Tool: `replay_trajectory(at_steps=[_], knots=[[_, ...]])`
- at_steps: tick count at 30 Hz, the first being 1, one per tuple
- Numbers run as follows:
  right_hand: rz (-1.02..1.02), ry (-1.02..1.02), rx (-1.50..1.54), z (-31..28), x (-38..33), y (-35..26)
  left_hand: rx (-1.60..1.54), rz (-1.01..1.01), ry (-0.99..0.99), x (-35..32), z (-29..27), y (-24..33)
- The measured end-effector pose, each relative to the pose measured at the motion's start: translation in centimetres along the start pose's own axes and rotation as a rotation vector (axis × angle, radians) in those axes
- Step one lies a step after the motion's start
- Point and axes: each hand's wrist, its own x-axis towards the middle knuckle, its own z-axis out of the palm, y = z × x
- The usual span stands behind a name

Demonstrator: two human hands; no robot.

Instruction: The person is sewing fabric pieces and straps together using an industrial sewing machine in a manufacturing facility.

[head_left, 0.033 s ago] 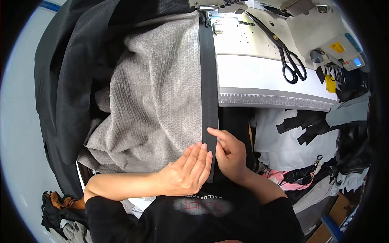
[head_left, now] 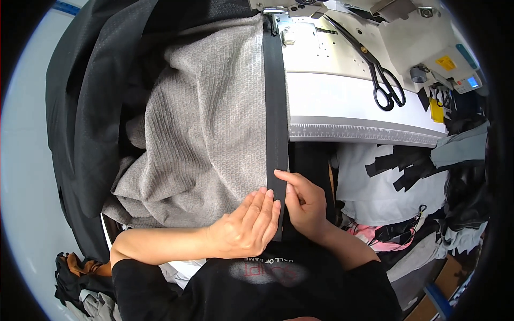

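A grey knitted fabric (head_left: 230, 123) lies in folds, with a long black strip (head_left: 276, 107) running along its right edge. The strip's far end reaches under the presser foot (head_left: 273, 25) of a sewing machine. My left hand (head_left: 243, 224) lies flat across the near part of the strip and the fabric beside it, fingers stretched out and side by side. From the right, my right hand (head_left: 308, 206) grips the strip's edge, one fingertip on top and the other fingers curled; what is under the strip is hidden.
Black cloth (head_left: 96, 107) hangs in large folds at the left. Black-handled scissors (head_left: 369, 59) rest on the machine bed, beyond a ruler strip (head_left: 364, 132) along the table edge. Fabric scraps (head_left: 391, 182) are heaped at the right, and more cloth (head_left: 88, 278) lies at lower left.
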Motion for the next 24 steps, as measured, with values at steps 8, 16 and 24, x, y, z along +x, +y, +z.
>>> replay_trajectory(at_steps=[8,16,24], knots=[[-0.664,-0.045,-0.567,-1.9,1.0,3.2,-0.448,-0.018,-0.238,1.7,-2.5,-6.1],[-0.788,0.03,-0.653,-2.1,2.3,1.2,-0.293,-0.118,-0.21,1.9,2.5,-15.3],[-0.767,0.004,-0.691,-2.5,4.9,1.3,-0.208,-0.145,-0.229,2.9,3.2,-18.2]])
